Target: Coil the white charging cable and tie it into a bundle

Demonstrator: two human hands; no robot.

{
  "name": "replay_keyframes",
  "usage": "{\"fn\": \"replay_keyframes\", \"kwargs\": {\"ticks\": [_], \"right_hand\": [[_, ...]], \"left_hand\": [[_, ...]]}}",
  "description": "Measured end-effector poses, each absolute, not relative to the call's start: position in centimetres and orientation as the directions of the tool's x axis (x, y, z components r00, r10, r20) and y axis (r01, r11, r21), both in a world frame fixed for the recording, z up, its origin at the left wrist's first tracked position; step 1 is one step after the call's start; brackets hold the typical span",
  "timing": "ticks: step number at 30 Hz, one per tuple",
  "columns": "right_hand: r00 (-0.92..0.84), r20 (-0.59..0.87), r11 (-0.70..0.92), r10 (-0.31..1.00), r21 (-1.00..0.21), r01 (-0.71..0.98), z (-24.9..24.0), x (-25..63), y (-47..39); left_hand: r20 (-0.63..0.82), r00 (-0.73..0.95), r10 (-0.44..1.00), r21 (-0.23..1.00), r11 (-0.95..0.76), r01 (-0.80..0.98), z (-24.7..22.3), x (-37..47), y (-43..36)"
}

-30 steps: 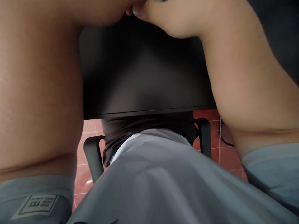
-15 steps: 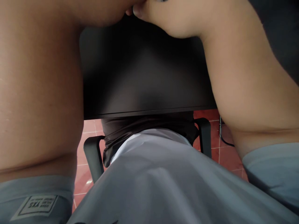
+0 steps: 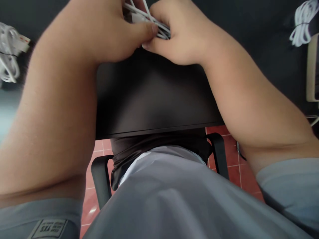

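A white cable (image 3: 143, 14) is gathered in loops between my two hands at the top middle of the head view, above a black table (image 3: 159, 96). My left hand (image 3: 117, 35) is closed on it, thumb laid across the strands. From the other side my right hand (image 3: 178, 35) grips the same loops, its thumb beneath them. The thumb tips nearly meet. A pale flat piece, perhaps a plug or tag, shows among the strands by my left thumb. Most of my other fingers are hidden or cut off by the top edge.
A tied white cable bundle (image 3: 9, 53) with a connector lies at the far left. Another tied white cable (image 3: 302, 25) is at the upper right, above a beige-edged object (image 3: 312, 69). Chair armrests (image 3: 101, 179) flank my body below the table edge, over red floor tiles.
The view has shifted so both hands appear lower in the picture. The held cable and the bundles at both sides have come into sight.
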State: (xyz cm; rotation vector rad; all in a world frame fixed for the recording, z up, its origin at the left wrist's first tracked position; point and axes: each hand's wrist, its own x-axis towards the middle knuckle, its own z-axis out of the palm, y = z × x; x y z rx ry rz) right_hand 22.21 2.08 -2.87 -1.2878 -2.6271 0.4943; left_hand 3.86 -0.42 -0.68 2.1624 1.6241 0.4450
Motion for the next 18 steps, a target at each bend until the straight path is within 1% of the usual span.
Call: {"fn": "replay_keyframes", "kwargs": {"ticks": [2,3,4,5,6,7,8,9,12,18], "right_hand": [[-0.577,-0.002,0.534,0.817,-0.375,0.757,-2.69,22.01,2.07],[-0.574,0.021,0.538,0.818,-0.382,0.752,-2.63,21.96,2.03],[-0.578,0.036,0.545,0.815,-0.387,0.744,-2.60,21.95,1.98],[-0.562,-0.008,0.518,0.827,-0.377,0.768,-2.61,21.97,1.93],[-0.560,-0.014,0.514,0.828,-0.377,0.770,-2.65,22.01,1.88],[-0.576,0.036,0.540,0.817,-0.400,0.741,-2.71,22.06,1.84],[-0.571,0.017,0.529,0.821,-0.400,0.749,-2.80,22.12,1.79],[-0.583,0.056,0.549,0.811,-0.420,0.723,-2.90,22.17,1.76],[-0.587,0.096,0.561,0.804,-0.449,0.695,-3.19,22.25,1.76],[-0.562,0.072,0.529,0.824,-0.453,0.718,-3.27,22.08,1.97]], "left_hand": [[0.000,0.328,0.945,0.409,-0.299,0.862,-0.34,3.74,-0.56],[-0.008,0.330,0.944,0.397,-0.299,0.868,-0.27,3.71,-0.59],[-0.010,0.316,0.949,0.410,-0.284,0.866,-0.25,3.69,-0.59],[-0.007,0.311,0.951,0.422,-0.279,0.863,-0.29,3.68,-0.58],[0.002,0.310,0.951,0.433,-0.280,0.857,-0.36,3.69,-0.55],[0.011,0.310,0.951,0.441,-0.283,0.852,-0.45,3.71,-0.51],[0.017,0.306,0.952,0.446,-0.281,0.850,-0.55,3.73,-0.47],[0.020,0.298,0.954,0.450,-0.275,0.850,-0.63,3.75,-0.44],[0.016,0.269,0.963,0.464,-0.246,0.851,-0.75,3.80,-0.37],[0.038,0.285,0.958,0.473,-0.269,0.839,-0.99,3.71,-0.33]]}}
